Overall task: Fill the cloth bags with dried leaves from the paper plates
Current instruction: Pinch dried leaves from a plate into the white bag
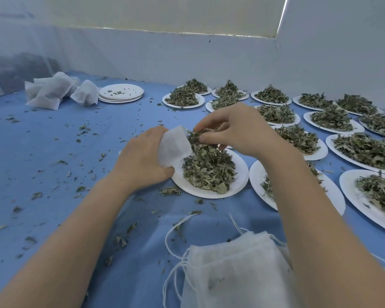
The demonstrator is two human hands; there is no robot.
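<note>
Beyond spare bags (236, 274), left hand (140, 161) grips a cloth bag (175, 145); right hand (238, 130) pinches leaves (198, 135).

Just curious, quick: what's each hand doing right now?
Left hand: grips the cloth bag.
Right hand: pinches dried leaves at the bag's mouth.

A matt blue cloth (53, 152) covers the table. On it, a white paper plate (238, 183) holds dry, crinkled leaves (207, 172). Left of the plate, a thin, semi-sheer white cloth bag (173, 147); nearer, a stack of like bags (236, 272) with string ties.
</note>
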